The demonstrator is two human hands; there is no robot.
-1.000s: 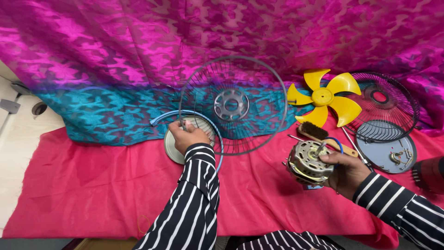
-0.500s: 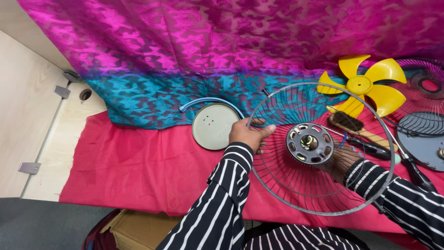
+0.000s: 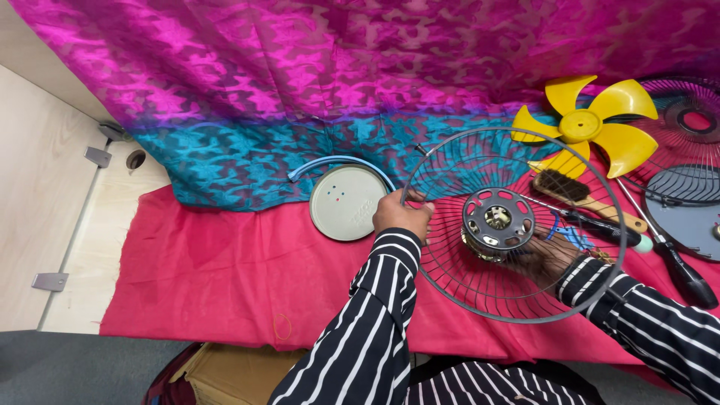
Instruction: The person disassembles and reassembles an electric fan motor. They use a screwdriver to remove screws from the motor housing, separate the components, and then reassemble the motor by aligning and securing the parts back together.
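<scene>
A magenta and teal patterned cloth [image 3: 300, 97] is draping down behind a red cloth [image 3: 225, 270] that is covering the work surface. Everything below is placed relative to the round wire fan guard [image 3: 450, 262], which is lying tilted over the right half of the red cloth.

The person's left hand [image 3: 401, 216] is gripping the guard at its upper left rim, fingers curled closed around the wire, a black-and-white striped sleeve trailing back from it. The right hand [image 3: 544, 259] is sitting behind the guard's mesh, right of its centre, cupping the fan motor [image 3: 496, 223]; the wires are hiding the fingers, so it seems to be wrapped around the motor body, though the exact grip is hard to tell. The motor's round face is showing through the middle of the guard.

Above and right of the guard, a yellow fan blade [image 3: 589, 124] is resting on the cloth. Farther right, a second dark grille [image 3: 694, 131] is lying partly out of view. Just left of the guard, a pale round cover plate [image 3: 349, 202] is lying flat, with a light blue ring [image 3: 337, 161] curving along its upper edge. At the guard's right edge, a wooden-handled brush [image 3: 581, 193] and a black-handled screwdriver [image 3: 679, 270] are lying.
</scene>
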